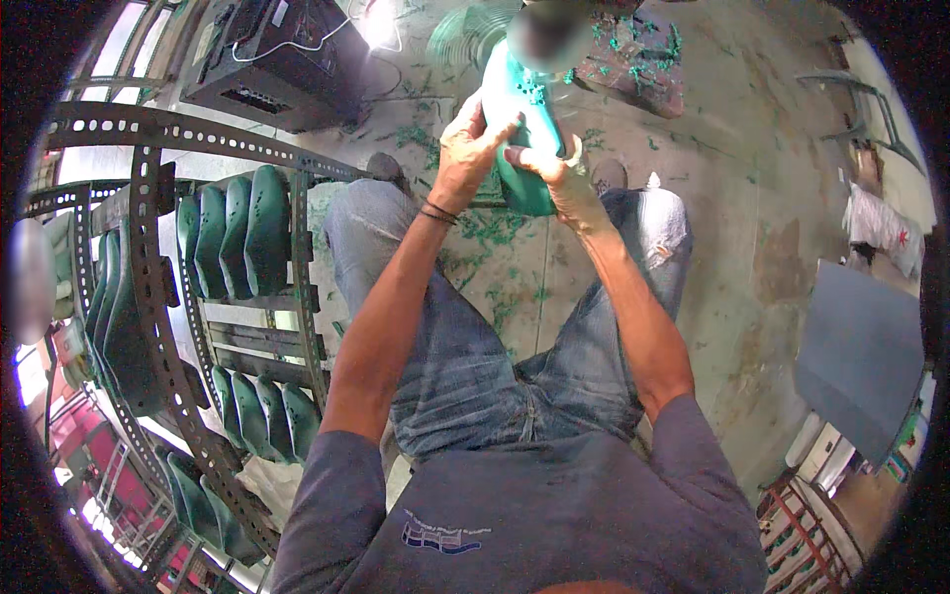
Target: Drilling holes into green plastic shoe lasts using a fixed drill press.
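Note:
A long green piece (526,190), shaped like a shoe or sole, is held out in front of me above my knees. Small dark marks or green crumbs show on its upper part. My left hand (467,150) grips its left side with fingers wrapped round the edge. My right hand (556,172) closes on the right side, thumb across the surface. The piece's far end meets a dark, blurred round part (546,38); how they touch cannot be made out. Beside it is a pale ringed disc shape (470,38).
On my left stands a perforated metal rack (150,213) holding several similar green pieces (236,236). A black box-shaped unit (282,59) with a white cable sits far left. Green scraps litter the floor (500,230). A grey panel (859,356) stands at right.

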{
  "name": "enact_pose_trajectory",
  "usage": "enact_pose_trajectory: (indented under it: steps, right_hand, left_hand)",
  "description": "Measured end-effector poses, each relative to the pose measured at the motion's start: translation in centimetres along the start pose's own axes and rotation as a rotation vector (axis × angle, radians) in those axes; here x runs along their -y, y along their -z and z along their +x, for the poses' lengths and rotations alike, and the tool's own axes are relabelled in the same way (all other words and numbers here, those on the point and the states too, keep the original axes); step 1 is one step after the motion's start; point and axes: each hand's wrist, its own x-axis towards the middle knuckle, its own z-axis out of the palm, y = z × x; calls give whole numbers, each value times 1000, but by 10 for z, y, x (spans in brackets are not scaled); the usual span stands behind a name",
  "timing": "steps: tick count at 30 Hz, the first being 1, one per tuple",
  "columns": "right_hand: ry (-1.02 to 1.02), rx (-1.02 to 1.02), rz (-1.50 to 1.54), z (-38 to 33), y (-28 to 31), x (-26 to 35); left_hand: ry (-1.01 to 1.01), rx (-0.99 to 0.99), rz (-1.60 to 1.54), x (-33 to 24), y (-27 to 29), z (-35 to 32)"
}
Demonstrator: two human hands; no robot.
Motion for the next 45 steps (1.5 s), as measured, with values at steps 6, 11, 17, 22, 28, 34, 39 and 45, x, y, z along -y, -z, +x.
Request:
enact_pose_trajectory:
  steps: [6,11,17,22,28,34,39,45]
  right_hand:
    - [-160,36,371,2,-2,21]
    - [-74,113,-33,6,17,-11]
    - [-285,21,224,3,8,24]
    - [-209,-16,316,5,3,22]
    - [-260,36,229,8,10,13]
    - [-119,60,79,7,9,16]
    - [-119,40,84,7,7,13]
    - [-282,61,164,3,9,7]
  left_hand:
    - [-50,159,47,-14,-6,-1]
    - [41,187,-49,2,-3,7]
    - [52,198,-34,-6,-4,5]
    - [44,209,-12,-7,-4,5]
    - [29,203,-101,-7,-7,6]
    - [9,188,-115,-7,-8,6]
    - [-124,199,13,-12,-7,3]
    - [-333,248,236,-5,-1,7]
